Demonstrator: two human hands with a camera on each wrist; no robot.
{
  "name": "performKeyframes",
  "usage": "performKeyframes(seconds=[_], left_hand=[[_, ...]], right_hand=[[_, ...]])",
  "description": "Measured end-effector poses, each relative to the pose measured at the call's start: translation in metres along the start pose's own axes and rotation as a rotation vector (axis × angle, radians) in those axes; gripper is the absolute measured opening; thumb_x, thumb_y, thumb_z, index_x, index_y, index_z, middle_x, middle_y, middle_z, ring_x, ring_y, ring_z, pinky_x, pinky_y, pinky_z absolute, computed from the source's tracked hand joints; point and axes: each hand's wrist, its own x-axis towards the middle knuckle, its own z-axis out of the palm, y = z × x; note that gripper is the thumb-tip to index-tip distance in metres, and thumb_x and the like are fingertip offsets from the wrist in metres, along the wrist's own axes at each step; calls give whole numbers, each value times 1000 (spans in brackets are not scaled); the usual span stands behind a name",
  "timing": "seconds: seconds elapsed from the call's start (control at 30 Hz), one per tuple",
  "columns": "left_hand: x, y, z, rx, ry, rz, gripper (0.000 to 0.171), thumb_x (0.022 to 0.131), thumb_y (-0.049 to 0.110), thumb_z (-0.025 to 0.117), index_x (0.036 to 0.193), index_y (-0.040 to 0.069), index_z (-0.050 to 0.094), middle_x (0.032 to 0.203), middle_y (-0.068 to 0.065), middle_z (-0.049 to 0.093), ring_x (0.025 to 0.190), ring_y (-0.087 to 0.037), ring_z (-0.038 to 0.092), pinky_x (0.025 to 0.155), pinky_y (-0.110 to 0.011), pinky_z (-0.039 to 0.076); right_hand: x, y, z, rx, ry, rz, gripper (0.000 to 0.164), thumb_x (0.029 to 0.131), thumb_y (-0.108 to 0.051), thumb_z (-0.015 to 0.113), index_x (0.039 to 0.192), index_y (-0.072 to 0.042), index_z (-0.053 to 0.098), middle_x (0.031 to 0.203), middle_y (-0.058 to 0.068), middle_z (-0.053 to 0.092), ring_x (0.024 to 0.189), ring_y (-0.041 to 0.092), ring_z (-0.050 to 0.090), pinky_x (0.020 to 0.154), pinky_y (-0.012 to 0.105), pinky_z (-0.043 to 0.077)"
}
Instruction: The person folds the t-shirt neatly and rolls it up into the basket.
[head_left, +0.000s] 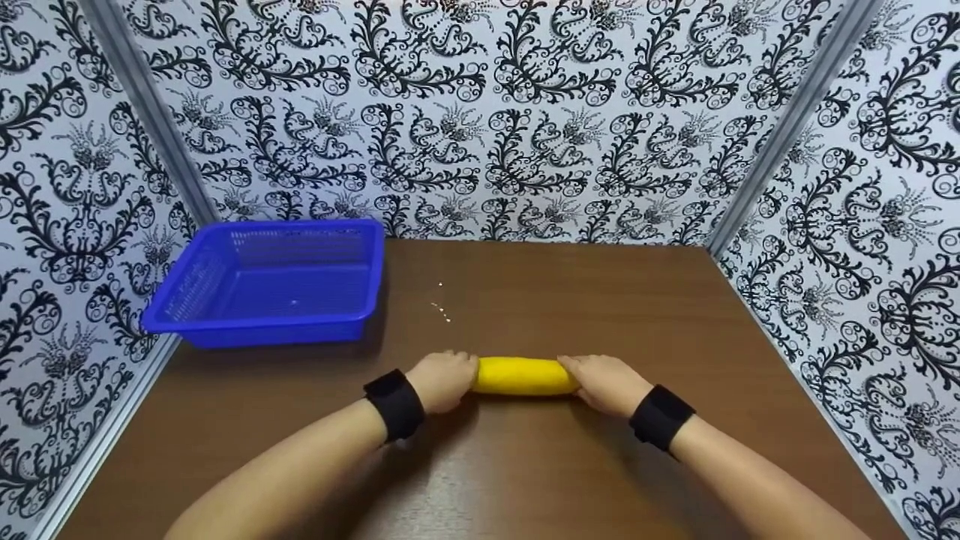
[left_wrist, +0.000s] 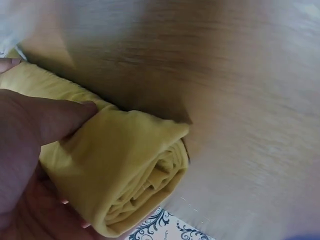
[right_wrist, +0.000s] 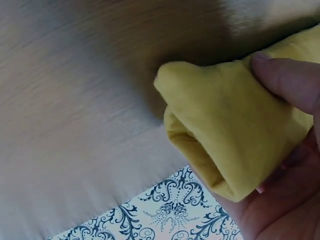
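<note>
A yellow rolled cloth (head_left: pixel 525 376) lies crosswise between both hands, low over the brown table. My left hand (head_left: pixel 444 381) grips its left end, and my right hand (head_left: pixel 606 382) grips the right end. In the left wrist view the thumb presses on top of the rolled cloth (left_wrist: pixel 125 160), whose spiral layers show at the end. The right wrist view has the thumb on top of the rolled cloth (right_wrist: pixel 225 120) and the fingers beneath, with a folded, hollow-looking end. Whether the roll touches the table cannot be told.
A blue plastic basket (head_left: pixel 262 324) with perforated sides stands at the back left of the table (head_left: pixel 570 300). Small white specks (head_left: pixel 442 309) show on the tabletop to its right. Patterned black-and-white walls (head_left: pixel 465 120) enclose the table at the back and both sides.
</note>
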Motion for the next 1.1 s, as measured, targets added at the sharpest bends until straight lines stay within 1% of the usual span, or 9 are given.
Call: performKeyframes(seconds=[0.1,0.17,0.23,0.4,0.57,0.73,0.9,1.03,1.1], left_hand=[[1,-4,-5,-72,-56,-13,32,76,15,77,103,4,64,90,-9,66,79,-26,64,70,-40,55],[2,-6,-9,-106,-71,-12,29,74,12,77,100,6,64,89,-9,66,79,-26,65,70,-41,55],[1,-8,-11,-124,-70,-6,28,73,10,77,98,7,63,87,-8,66,79,-26,65,69,-42,55],[-2,-14,-12,-143,-26,18,28,73,10,78,94,11,60,83,-6,64,75,-24,63,64,-41,54],[-3,-19,-13,-150,10,45,25,74,11,77,94,12,62,83,-5,65,74,-23,64,64,-40,54],[-3,-25,-20,-144,47,44,19,77,10,74,90,12,61,82,-3,66,71,-23,65,62,-41,54],[-2,-34,-33,-127,104,48,20,77,13,76,89,11,60,79,-4,64,68,-24,64,60,-42,53],[-1,-45,-47,-122,132,43,23,76,13,77,89,11,58,80,-5,63,70,-25,63,61,-43,53],[-1,-50,-55,-118,139,33,22,75,8,75,88,11,57,80,-5,62,72,-25,63,62,-43,53]], right_hand=[[1,-1,-3,19,-5,2,48,89,-9,69,134,0,56,121,17,67,105,32,66,90,48,52],[1,-1,-4,35,-4,-1,45,88,-7,69,132,-1,57,117,17,68,102,32,67,89,48,53],[1,-2,-5,45,-2,-6,43,88,-6,68,130,-1,59,115,16,69,100,32,67,87,48,53],[1,-1,-7,54,-4,-14,39,87,-3,67,126,-3,61,110,14,70,96,30,68,83,46,54],[2,0,-11,67,-7,-13,37,86,-3,69,122,-6,63,107,12,71,93,28,67,81,45,54],[4,-1,-22,75,11,0,35,84,0,70,118,-6,65,102,10,71,87,26,66,77,43,53],[11,-1,-38,60,46,14,34,84,-2,72,116,-9,66,98,6,71,82,22,63,75,40,51],[18,-2,-54,44,90,-13,33,84,-1,71,115,-7,66,90,4,69,78,21,61,72,40,51],[22,-3,-63,34,113,-34,31,84,1,69,113,-7,65,85,3,67,75,21,61,70,40,50]])
